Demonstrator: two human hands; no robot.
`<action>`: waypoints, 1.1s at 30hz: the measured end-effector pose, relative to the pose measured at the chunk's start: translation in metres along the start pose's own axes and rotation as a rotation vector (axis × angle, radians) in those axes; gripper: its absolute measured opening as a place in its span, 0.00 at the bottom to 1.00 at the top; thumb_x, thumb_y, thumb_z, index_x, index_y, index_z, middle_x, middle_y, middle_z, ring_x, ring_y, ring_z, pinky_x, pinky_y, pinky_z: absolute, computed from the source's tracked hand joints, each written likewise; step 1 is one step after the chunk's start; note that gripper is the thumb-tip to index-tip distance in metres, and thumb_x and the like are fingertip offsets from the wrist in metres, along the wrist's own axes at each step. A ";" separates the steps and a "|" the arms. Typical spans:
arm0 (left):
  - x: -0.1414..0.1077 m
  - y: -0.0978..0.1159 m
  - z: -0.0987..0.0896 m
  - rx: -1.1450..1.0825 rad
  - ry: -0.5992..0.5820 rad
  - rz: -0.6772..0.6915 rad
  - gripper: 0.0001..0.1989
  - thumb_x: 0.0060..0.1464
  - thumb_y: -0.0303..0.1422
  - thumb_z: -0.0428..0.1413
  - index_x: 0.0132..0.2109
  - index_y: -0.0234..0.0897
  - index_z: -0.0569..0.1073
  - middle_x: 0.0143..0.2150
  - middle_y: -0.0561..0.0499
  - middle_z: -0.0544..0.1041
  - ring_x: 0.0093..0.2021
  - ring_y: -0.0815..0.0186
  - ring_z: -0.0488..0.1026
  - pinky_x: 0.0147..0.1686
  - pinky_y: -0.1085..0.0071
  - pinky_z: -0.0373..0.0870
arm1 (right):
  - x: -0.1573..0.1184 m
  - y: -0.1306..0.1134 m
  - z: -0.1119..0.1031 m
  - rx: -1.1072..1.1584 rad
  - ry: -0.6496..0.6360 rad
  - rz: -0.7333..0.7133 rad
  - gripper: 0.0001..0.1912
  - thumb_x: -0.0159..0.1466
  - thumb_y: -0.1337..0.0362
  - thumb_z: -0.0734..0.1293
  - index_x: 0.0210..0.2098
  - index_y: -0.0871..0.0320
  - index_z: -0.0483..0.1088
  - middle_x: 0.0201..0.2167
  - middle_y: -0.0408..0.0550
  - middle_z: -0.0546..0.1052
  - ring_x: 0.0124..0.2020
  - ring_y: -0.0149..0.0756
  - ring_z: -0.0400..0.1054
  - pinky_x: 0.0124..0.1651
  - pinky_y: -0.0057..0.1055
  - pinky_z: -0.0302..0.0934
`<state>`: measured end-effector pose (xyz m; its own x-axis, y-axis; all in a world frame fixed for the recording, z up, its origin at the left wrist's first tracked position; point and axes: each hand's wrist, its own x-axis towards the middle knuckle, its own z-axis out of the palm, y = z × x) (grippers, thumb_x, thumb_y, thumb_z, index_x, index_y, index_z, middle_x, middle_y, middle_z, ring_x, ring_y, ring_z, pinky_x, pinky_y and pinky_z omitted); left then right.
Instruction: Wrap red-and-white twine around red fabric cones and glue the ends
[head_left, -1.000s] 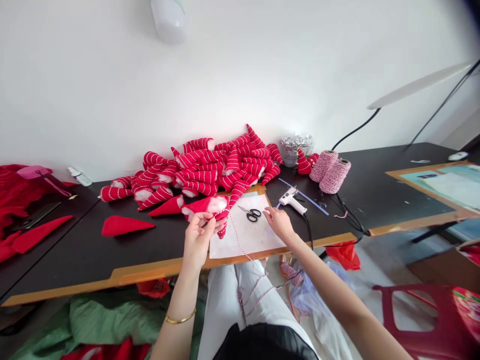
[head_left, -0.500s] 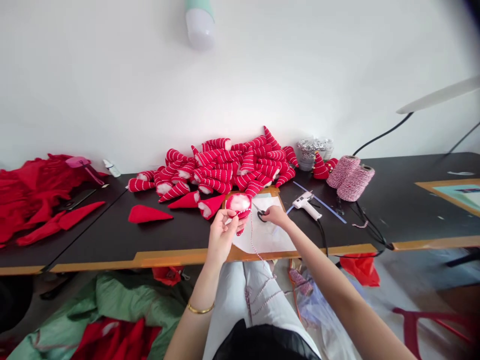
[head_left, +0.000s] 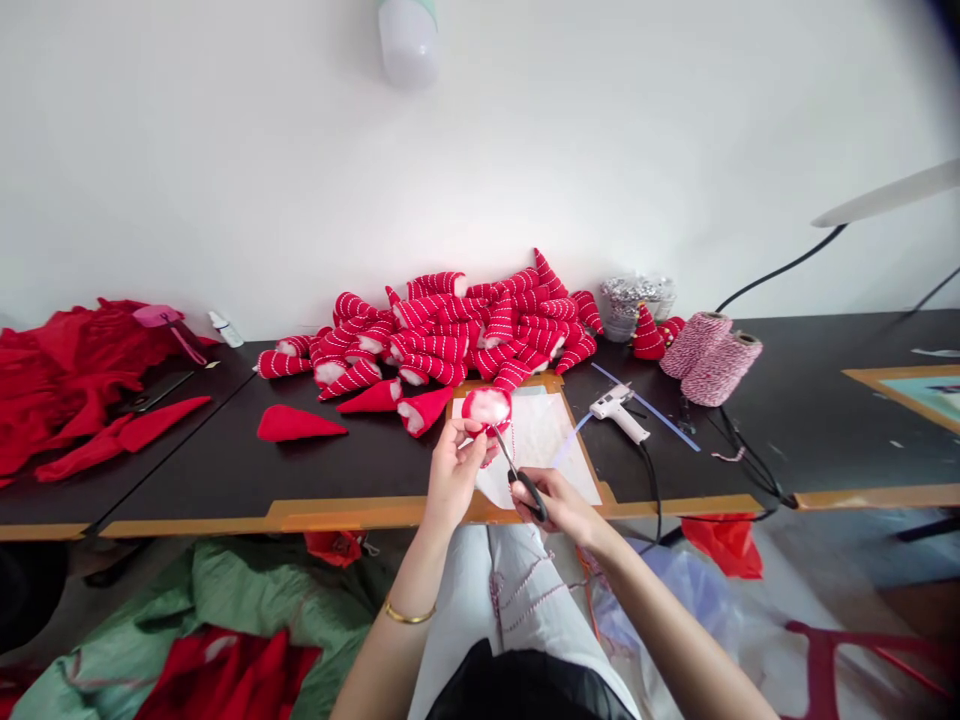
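Note:
My left hand (head_left: 459, 462) is closed on a red felt cone (head_left: 487, 408), whose open end shows white stuffing and points up toward me. My right hand (head_left: 559, 503) grips black-handled scissors (head_left: 531, 492) by the handles. Their blades reach up and left to the near rim of the cone, beside my left fingertips. Red-and-white twine (head_left: 513, 440) hangs from the cone, and more of it lies looped over my lap. Beneath my hands a white sheet (head_left: 559, 450) lies on the black table. Whether the blades touch the twine I cannot tell.
Behind my hands is a heap of twine-wrapped red cones (head_left: 465, 330). A white glue gun (head_left: 621, 412) with a black cord lies to the right, near two twine spools (head_left: 721, 366). Plain red cones (head_left: 300, 423) and red fabric (head_left: 67, 385) are on the left.
My right hand has lifted the scissors from the sheet and brought them toward me, blades now against the cone's rim. My left hand still holds the cone, slightly farther right.

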<state>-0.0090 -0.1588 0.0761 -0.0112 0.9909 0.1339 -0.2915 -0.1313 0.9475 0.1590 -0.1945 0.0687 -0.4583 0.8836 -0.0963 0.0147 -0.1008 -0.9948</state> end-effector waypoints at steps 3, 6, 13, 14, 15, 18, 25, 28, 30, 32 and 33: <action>-0.001 0.002 0.000 0.001 0.020 0.009 0.19 0.51 0.43 0.67 0.41 0.38 0.68 0.40 0.52 0.76 0.40 0.63 0.81 0.44 0.65 0.79 | 0.002 0.003 -0.004 -0.024 -0.016 -0.004 0.32 0.59 0.33 0.66 0.24 0.59 0.64 0.18 0.39 0.65 0.15 0.21 0.49 0.17 0.24 0.41; -0.001 0.004 0.000 0.008 0.025 0.009 0.19 0.51 0.43 0.67 0.40 0.38 0.68 0.40 0.52 0.76 0.41 0.62 0.81 0.45 0.64 0.79 | 0.002 0.005 -0.005 -0.034 -0.018 0.005 0.32 0.60 0.34 0.66 0.25 0.59 0.65 0.18 0.39 0.65 0.15 0.21 0.49 0.17 0.24 0.41; -0.002 0.005 -0.002 0.062 0.030 0.036 0.19 0.52 0.44 0.66 0.40 0.37 0.69 0.42 0.49 0.77 0.42 0.62 0.81 0.46 0.62 0.80 | 0.004 0.002 0.000 -0.001 0.010 0.072 0.32 0.57 0.32 0.67 0.24 0.58 0.63 0.17 0.39 0.67 0.13 0.21 0.47 0.15 0.23 0.39; -0.002 0.004 -0.002 0.081 0.029 0.051 0.18 0.52 0.44 0.66 0.40 0.37 0.69 0.42 0.49 0.77 0.42 0.62 0.81 0.46 0.62 0.79 | 0.005 0.002 0.000 0.002 0.010 0.079 0.33 0.56 0.32 0.67 0.24 0.58 0.63 0.17 0.39 0.67 0.13 0.21 0.47 0.15 0.23 0.38; -0.003 0.004 -0.002 0.101 0.028 0.068 0.18 0.53 0.44 0.65 0.40 0.37 0.69 0.43 0.49 0.77 0.42 0.62 0.80 0.47 0.62 0.79 | 0.005 0.002 0.000 0.008 0.012 0.087 0.33 0.56 0.32 0.67 0.25 0.58 0.63 0.17 0.39 0.66 0.13 0.21 0.47 0.15 0.23 0.38; -0.003 0.002 -0.002 0.148 0.012 0.099 0.17 0.54 0.44 0.65 0.40 0.38 0.70 0.43 0.48 0.77 0.43 0.62 0.80 0.47 0.63 0.79 | 0.005 0.002 -0.001 0.011 0.021 0.084 0.33 0.55 0.31 0.67 0.25 0.57 0.63 0.17 0.38 0.65 0.14 0.21 0.46 0.15 0.24 0.38; -0.004 0.001 -0.003 0.169 -0.022 0.077 0.17 0.54 0.44 0.64 0.40 0.38 0.69 0.41 0.50 0.77 0.41 0.62 0.80 0.46 0.63 0.79 | 0.009 0.006 -0.002 -0.030 0.032 0.029 0.33 0.57 0.31 0.66 0.23 0.56 0.61 0.16 0.38 0.65 0.15 0.23 0.49 0.18 0.25 0.41; -0.003 0.000 -0.003 0.159 -0.025 0.069 0.17 0.54 0.45 0.64 0.40 0.38 0.69 0.40 0.49 0.77 0.40 0.63 0.80 0.44 0.64 0.79 | 0.012 0.009 -0.001 -0.026 0.045 0.001 0.34 0.56 0.30 0.65 0.22 0.56 0.60 0.15 0.38 0.64 0.16 0.24 0.49 0.19 0.25 0.42; -0.002 -0.001 -0.004 0.147 -0.019 0.057 0.18 0.53 0.45 0.65 0.40 0.38 0.69 0.40 0.49 0.78 0.39 0.63 0.80 0.44 0.64 0.79 | 0.014 0.011 0.000 -0.025 0.055 -0.013 0.34 0.56 0.30 0.66 0.21 0.55 0.59 0.15 0.38 0.63 0.16 0.24 0.50 0.19 0.26 0.43; -0.002 -0.003 -0.004 0.133 -0.009 0.037 0.19 0.52 0.46 0.65 0.40 0.38 0.69 0.40 0.49 0.78 0.38 0.63 0.80 0.44 0.64 0.79 | 0.015 0.013 -0.001 -0.027 0.054 -0.018 0.34 0.55 0.30 0.66 0.21 0.55 0.58 0.15 0.37 0.62 0.17 0.25 0.50 0.20 0.26 0.43; -0.001 -0.003 -0.005 0.126 -0.005 0.025 0.19 0.52 0.46 0.65 0.40 0.38 0.69 0.40 0.49 0.78 0.38 0.63 0.80 0.43 0.64 0.79 | 0.015 0.014 -0.001 -0.029 0.053 -0.018 0.34 0.55 0.30 0.66 0.22 0.55 0.58 0.15 0.37 0.62 0.17 0.25 0.50 0.20 0.26 0.43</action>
<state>-0.0125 -0.1596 0.0712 -0.0121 0.9871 0.1595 -0.1685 -0.1592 0.9728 0.1534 -0.1817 0.0536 -0.4107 0.9083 -0.0793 0.0326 -0.0723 -0.9969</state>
